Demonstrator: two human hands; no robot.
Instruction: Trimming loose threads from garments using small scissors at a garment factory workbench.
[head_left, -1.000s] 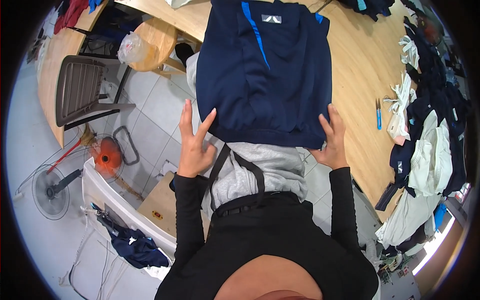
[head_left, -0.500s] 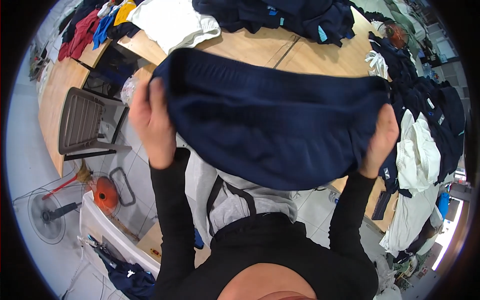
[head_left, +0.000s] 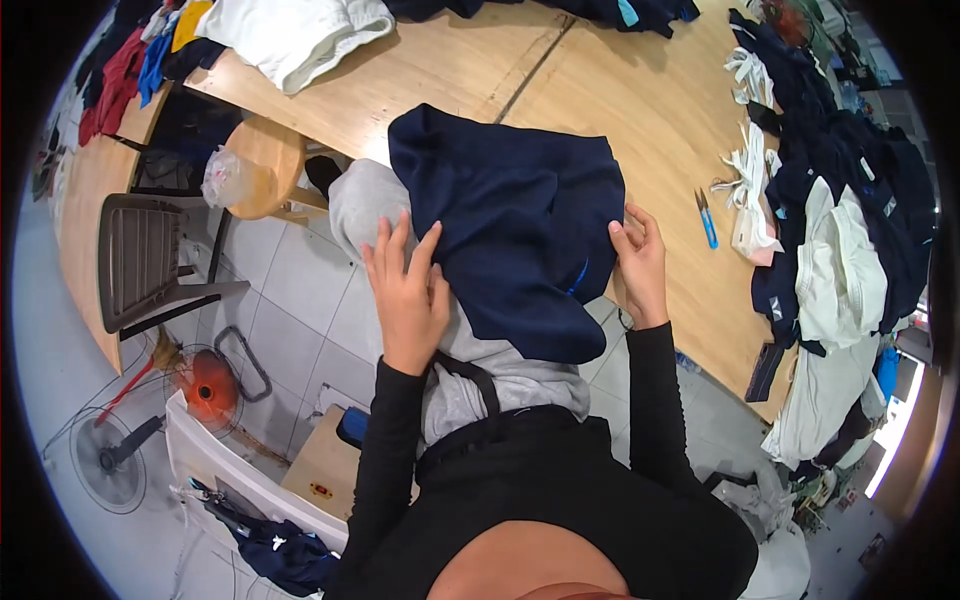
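Observation:
A navy blue garment [head_left: 520, 215] lies partly folded across my lap and the near edge of the wooden table. It has a short bright blue mark near its lower right side. My left hand [head_left: 408, 295] is open at the garment's left edge, its fingers spread and the fingertips at the cloth. At the opposite edge is my right hand [head_left: 641, 265], thumb tip against the cloth and fingers loosely bent beside it; no firm grip shows. Grey cloth [head_left: 490, 350] covers my lap beneath the garment.
Blue-handled thread snips [head_left: 707, 222] lie on the wooden table [head_left: 670, 120], near white strips [head_left: 750, 180]. Navy and white clothes [head_left: 840, 250] are heaped along the right. White garments [head_left: 300, 35] lie at the far left. A stool [head_left: 265, 170], chair [head_left: 150, 260] and fan [head_left: 108, 460] stand left.
The navy garment, held up and stretched between both hands before, has come down onto my lap and the table edge. Both hands have lowered and moved closer together; the left has let go.

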